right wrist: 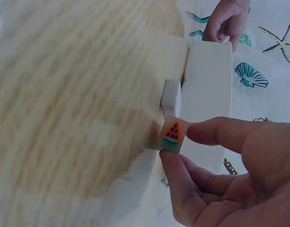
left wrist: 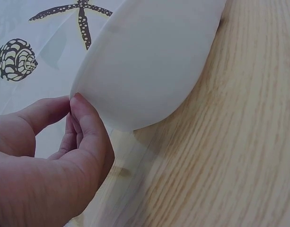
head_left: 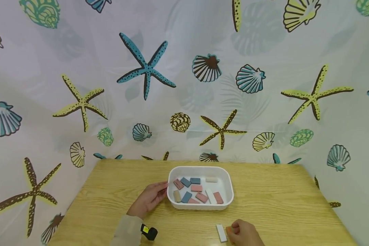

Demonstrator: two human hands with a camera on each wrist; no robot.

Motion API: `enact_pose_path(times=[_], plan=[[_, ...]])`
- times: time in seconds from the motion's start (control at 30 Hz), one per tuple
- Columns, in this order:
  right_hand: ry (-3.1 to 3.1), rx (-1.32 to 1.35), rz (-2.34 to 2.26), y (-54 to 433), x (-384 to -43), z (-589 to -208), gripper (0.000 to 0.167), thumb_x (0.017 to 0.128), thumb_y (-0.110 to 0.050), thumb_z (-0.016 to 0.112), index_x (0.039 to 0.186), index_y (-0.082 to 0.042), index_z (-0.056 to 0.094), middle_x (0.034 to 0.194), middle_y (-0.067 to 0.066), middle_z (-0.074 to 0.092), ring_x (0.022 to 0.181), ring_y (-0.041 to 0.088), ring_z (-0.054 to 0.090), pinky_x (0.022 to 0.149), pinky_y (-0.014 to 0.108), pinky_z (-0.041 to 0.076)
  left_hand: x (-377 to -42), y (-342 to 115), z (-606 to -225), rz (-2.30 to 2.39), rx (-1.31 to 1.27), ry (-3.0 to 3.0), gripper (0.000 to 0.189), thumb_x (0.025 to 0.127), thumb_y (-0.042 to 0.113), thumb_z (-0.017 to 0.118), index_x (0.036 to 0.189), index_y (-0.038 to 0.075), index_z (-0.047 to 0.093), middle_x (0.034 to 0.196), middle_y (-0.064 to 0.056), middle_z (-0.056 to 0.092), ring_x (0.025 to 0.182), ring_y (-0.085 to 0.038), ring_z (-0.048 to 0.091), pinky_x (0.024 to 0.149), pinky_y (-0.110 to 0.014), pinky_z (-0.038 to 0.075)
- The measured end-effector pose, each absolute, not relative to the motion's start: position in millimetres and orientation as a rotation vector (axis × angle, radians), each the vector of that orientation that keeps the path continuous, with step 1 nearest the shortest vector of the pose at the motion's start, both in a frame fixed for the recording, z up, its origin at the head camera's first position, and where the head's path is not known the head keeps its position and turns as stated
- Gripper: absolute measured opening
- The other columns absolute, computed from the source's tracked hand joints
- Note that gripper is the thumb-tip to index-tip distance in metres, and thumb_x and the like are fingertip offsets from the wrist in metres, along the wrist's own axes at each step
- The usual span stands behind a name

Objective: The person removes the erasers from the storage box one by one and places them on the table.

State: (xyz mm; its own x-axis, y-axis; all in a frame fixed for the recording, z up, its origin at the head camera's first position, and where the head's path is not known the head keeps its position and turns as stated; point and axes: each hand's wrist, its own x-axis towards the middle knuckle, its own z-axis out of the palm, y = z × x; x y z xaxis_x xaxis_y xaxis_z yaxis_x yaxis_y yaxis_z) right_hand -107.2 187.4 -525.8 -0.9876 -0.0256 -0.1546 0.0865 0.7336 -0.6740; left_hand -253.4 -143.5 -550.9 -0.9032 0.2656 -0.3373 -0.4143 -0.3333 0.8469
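Note:
My left hand [head_left: 149, 199] pinches the left rim of a white plastic tub [head_left: 200, 207] between thumb and fingers; the left wrist view shows the tub's outer wall [left wrist: 149, 61]. Near the table's front, my right hand [head_left: 246, 234] pinches a small orange block, apparently an eraser [head_left: 229, 230]. Its end face in the right wrist view carries a watermelon-slice picture [right wrist: 172, 134]. Just left of it on the table lies a white eraser-like block [head_left: 221, 233]. Inside the tub lie several similar blocks: pink [head_left: 196, 188], blue [head_left: 195, 181], tan [head_left: 177, 196] and white [head_left: 211, 197].
Everything stands on a light wooden table [head_left: 279, 201]. A white cloth [head_left: 184, 92] printed with starfish and shells hangs behind it and along both sides. A dark strapped device [head_left: 149, 232] sits at the left wrist.

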Motion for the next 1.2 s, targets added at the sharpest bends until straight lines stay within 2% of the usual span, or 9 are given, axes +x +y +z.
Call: enact_pose_path(times=[0.17,0.47,0.7,1.2], plan=[[2.754,0.051,-1.112,184.5,-109.8,-529.8,0.018,0.075,-0.006,0.068,0.086,0.002,0.057,0.073,0.002,0.056,0.066,0.015,0.054,0.059,0.03,0.05,-254.3,-143.4,-551.1,2.268,-0.208,1.487,0.042,0.093,0.009,0.056,0.127,-0.011,0.044,0.113,-0.016,0.055,0.09,-0.013,0.055,0.081,-0.022,0.049],[2.839,0.095,-1.091,180.6,-111.3,-536.7,0.019,0.077,-0.014,0.07,0.082,-0.003,0.055,0.072,-0.001,0.052,0.064,0.013,0.049,0.056,0.025,0.044,-253.9,-143.5,-552.8,2.261,-0.208,1.476,0.044,0.093,0.01,0.057,0.129,-0.011,0.043,0.113,-0.016,0.055,0.09,-0.013,0.056,0.082,-0.022,0.049],[2.797,0.17,-1.13,179.1,-114.3,-540.2,0.02,0.075,-0.012,0.07,0.085,-0.001,0.056,0.075,0.0,0.053,0.067,0.014,0.05,0.059,0.028,0.045,-254.2,-143.7,-552.8,2.27,-0.216,1.467,0.041,0.093,0.009,0.057,0.127,-0.01,0.045,0.112,-0.016,0.056,0.09,-0.013,0.056,0.08,-0.022,0.05],[2.765,0.146,-1.173,178.2,-111.2,-540.4,0.02,0.079,-0.011,0.068,0.087,0.003,0.055,0.077,0.003,0.052,0.069,0.015,0.05,0.061,0.029,0.048,-253.4,-142.7,-551.5,2.286,-0.197,1.461,0.04,0.093,0.008,0.055,0.127,-0.011,0.044,0.107,-0.013,0.058,0.088,-0.012,0.057,0.079,-0.021,0.05]])
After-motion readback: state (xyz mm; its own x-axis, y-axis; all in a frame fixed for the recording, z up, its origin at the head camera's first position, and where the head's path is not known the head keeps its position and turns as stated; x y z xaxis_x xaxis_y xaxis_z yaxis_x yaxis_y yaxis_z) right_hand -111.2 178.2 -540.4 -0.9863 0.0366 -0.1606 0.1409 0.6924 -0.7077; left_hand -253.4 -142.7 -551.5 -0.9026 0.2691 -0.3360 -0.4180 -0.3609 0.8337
